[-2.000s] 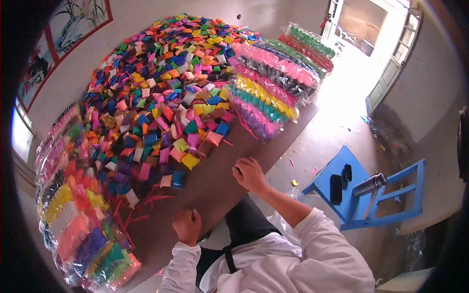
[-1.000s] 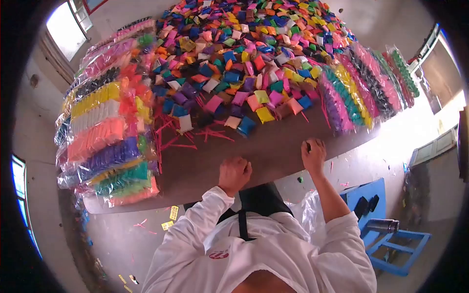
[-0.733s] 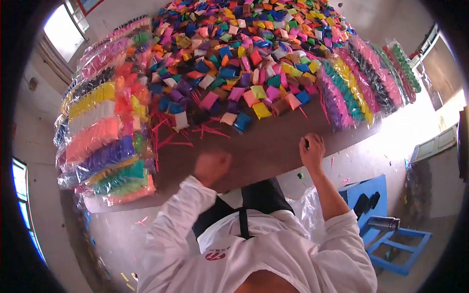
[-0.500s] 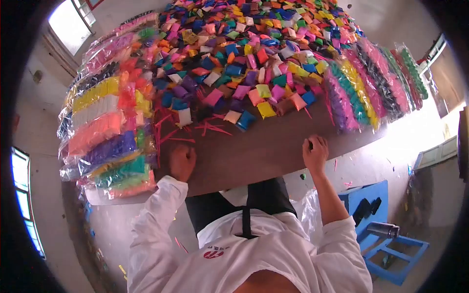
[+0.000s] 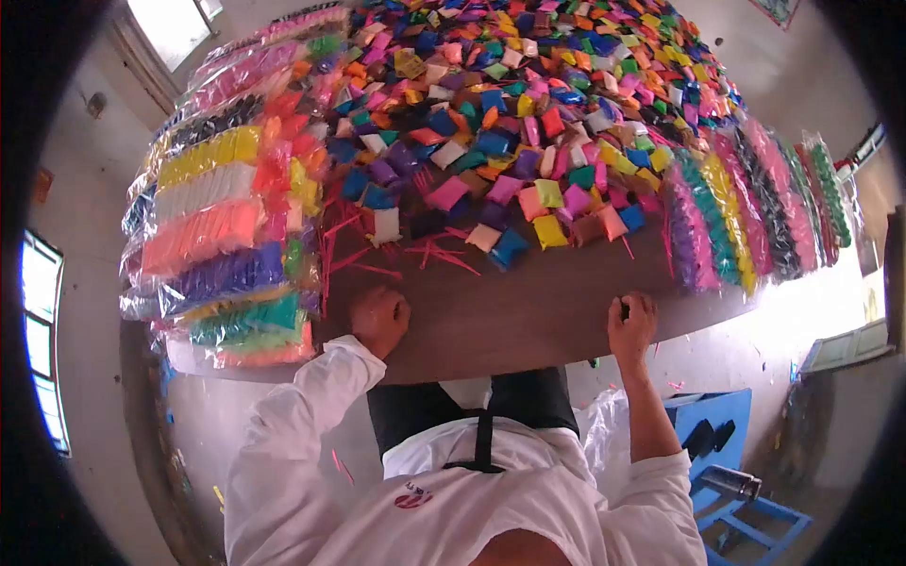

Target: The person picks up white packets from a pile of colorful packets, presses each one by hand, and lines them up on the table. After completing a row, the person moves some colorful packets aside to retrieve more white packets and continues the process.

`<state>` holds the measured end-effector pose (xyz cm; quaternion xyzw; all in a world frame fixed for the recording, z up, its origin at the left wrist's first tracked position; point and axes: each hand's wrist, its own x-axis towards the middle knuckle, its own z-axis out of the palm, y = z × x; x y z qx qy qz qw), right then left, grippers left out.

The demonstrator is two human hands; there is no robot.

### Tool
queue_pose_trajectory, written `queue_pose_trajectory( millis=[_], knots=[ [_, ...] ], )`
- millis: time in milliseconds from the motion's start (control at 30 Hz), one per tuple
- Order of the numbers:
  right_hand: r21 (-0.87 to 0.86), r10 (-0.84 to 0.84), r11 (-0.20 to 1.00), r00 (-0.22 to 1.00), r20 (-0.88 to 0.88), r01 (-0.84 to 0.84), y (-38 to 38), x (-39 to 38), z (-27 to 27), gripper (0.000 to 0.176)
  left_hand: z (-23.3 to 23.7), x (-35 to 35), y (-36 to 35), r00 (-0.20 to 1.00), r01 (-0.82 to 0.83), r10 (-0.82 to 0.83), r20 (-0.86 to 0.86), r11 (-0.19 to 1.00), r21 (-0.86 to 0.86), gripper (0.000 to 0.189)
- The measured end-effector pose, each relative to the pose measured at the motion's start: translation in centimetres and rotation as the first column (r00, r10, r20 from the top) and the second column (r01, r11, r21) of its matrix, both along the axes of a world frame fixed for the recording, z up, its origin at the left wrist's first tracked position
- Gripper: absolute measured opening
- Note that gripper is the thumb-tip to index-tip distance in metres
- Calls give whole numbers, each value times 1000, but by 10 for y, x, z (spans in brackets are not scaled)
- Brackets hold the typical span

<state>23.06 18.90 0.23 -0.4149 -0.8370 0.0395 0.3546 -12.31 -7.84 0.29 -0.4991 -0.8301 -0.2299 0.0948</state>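
My left hand (image 5: 380,319) rests loosely closed on the brown table (image 5: 491,316), near its front edge. Beyond it lie thin pink sticks (image 5: 439,253), and to its left are stacked clear bags of colored packets (image 5: 203,250). My right hand (image 5: 632,324) is curled at the right part of the same edge, with a dark gap between thumb and fingers. I see nothing held in either hand. Past both hands spreads a big heap of small colored packets (image 5: 528,141); a yellow packet (image 5: 549,231) and a blue packet (image 5: 509,248) lie at its near side.
More bagged rows of packets (image 5: 736,222) line the table's right side. Below on the right stands a blue stool (image 5: 722,406), with a clear bottle (image 5: 731,482) by another blue frame (image 5: 755,524). Crumpled clear plastic (image 5: 604,420) is beside my leg.
The view has shifted, so the table and heap appear lower and farther right. Both hands stay by the front edge, still curled; the packets look unmoved.
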Motion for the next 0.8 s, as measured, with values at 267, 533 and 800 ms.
queue_pose_trajectory(
  millis=[267,533,800],
  knots=[
    [-258,287,907,936,-202,-334,-40,-95,49,16,-1,1,-4,998,0,-1,55,999,36,6],
    [-146,532,802,804,-267,-579,-101,-317,55,28,0,-4,0,987,88,-100,123,991,97,13],
    [-166,545,830,838,34,-533,-97,-373,21,48,-2,-3,0,1000,-3,4,17,1000,-28,19]
  ],
)
